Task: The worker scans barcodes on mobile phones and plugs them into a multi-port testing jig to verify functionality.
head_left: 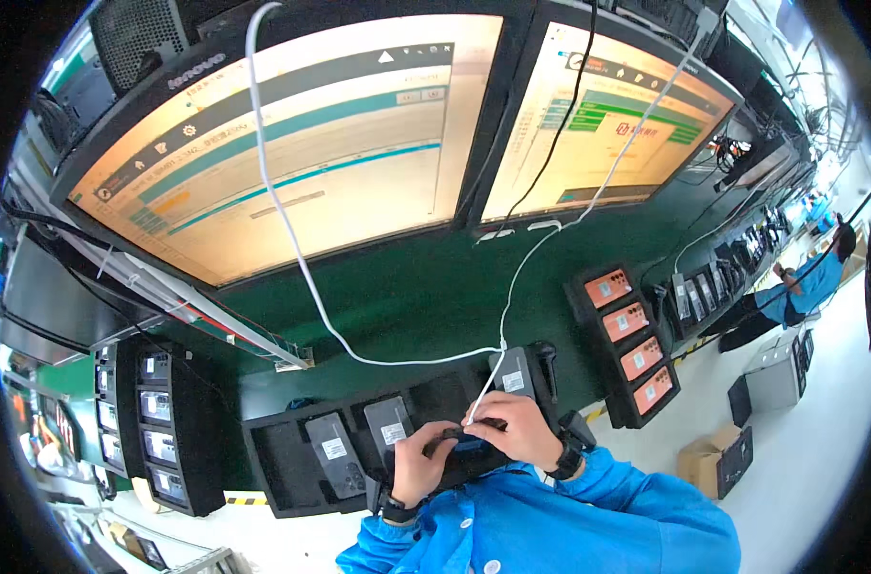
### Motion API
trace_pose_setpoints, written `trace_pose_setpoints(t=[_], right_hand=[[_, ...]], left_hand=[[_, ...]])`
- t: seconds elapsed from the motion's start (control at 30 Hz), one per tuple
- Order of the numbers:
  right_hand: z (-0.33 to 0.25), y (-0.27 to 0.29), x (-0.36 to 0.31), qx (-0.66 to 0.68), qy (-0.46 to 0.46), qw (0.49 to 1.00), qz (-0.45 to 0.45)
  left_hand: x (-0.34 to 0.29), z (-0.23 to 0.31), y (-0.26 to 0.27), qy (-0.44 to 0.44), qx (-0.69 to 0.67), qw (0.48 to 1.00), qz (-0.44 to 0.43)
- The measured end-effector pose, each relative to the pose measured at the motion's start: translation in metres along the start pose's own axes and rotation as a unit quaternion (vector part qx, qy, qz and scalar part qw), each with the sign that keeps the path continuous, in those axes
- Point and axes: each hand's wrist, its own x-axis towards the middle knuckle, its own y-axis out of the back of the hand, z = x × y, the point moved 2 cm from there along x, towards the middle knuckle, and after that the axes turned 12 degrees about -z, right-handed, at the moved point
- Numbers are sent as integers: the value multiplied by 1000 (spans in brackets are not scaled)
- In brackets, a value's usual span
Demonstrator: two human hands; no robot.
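Note:
Close in front of my body, both hands meet over the near edge of a black tray (273, 459). My right hand (526, 430) pinches the end of a white cable (313, 277). Against it, my left hand (422, 465) is closed on the edge of a dark phone (470, 444), mostly hidden by my fingers. Whether the cable's plug sits in the phone cannot be made out. In the tray lie a grey phone (332, 442), a second grey phone (385, 417) and a third grey phone (519, 367), each with a white label.
Two lit monitors (311, 163) stand behind the green table (435, 277). A black tray of several orange phones (638, 360) is at the right, and dark phone trays (202, 440) at the left. A person in blue (801, 287) stands far right, near a cardboard box (705, 461).

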Motion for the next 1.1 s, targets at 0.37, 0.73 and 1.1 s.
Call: trace_pose_setpoints(t=[0.37,0.73,1.1], right_hand=[[7,-1,8,22,4,1000,20],[90,-17,52,87,-50,986,136],[201,10,38,-195,-202,953,116]], left_hand=[[10,-6,2,-38,-49,998,3],[65,-57,-1,17,39,990,138],[-23,-22,55,28,30,973,227]])
